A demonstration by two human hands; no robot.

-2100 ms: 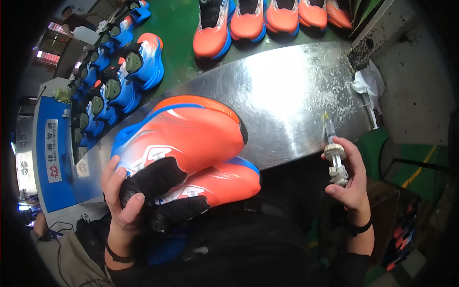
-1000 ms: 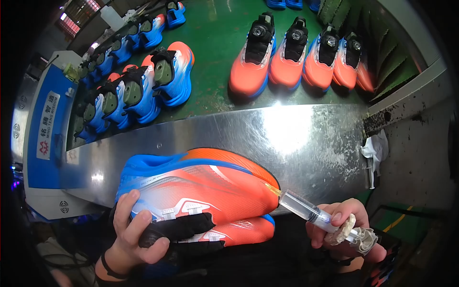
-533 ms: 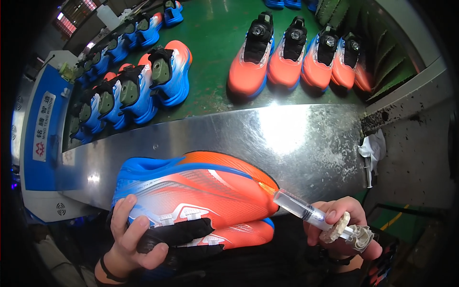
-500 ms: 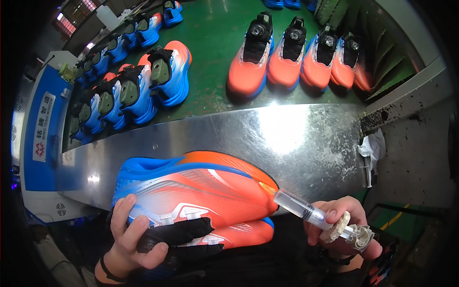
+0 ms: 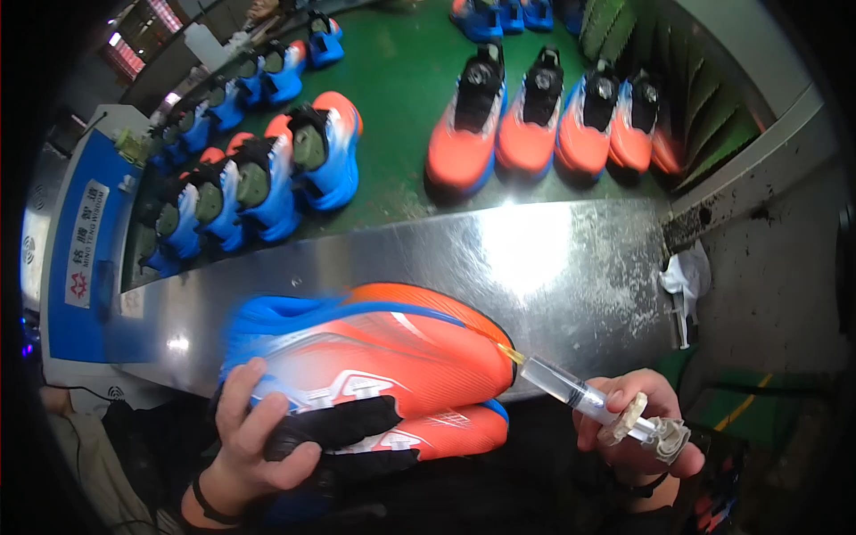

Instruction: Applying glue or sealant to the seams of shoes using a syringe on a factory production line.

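Now the right hand (image 5: 658,392) has its fingers clamped round the syringe (image 5: 563,385); the yellow tip (image 5: 510,354), well clear moments ago, is at the shoe (image 5: 428,352)'s toe seam, lower centre, so the two line up. Left hand (image 5: 254,441) clasps the heel end.

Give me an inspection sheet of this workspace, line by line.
Surface: scuffed silver metal ledge beside worn green worktop.
Work items: two coral-and-blue mesh shoes, tipped sideways; clear plastic syringe, yellow tip at toe edge of upper shoe.
Clutter: crumpled white cloth by ledge's right end.
Grips: left grip on upper shoe; right grip holding syringe.
Cables: thin dark cord, lower left.
Surroundings: more coral-and-blue shoes in rows; blue-and-white cabinet, left.
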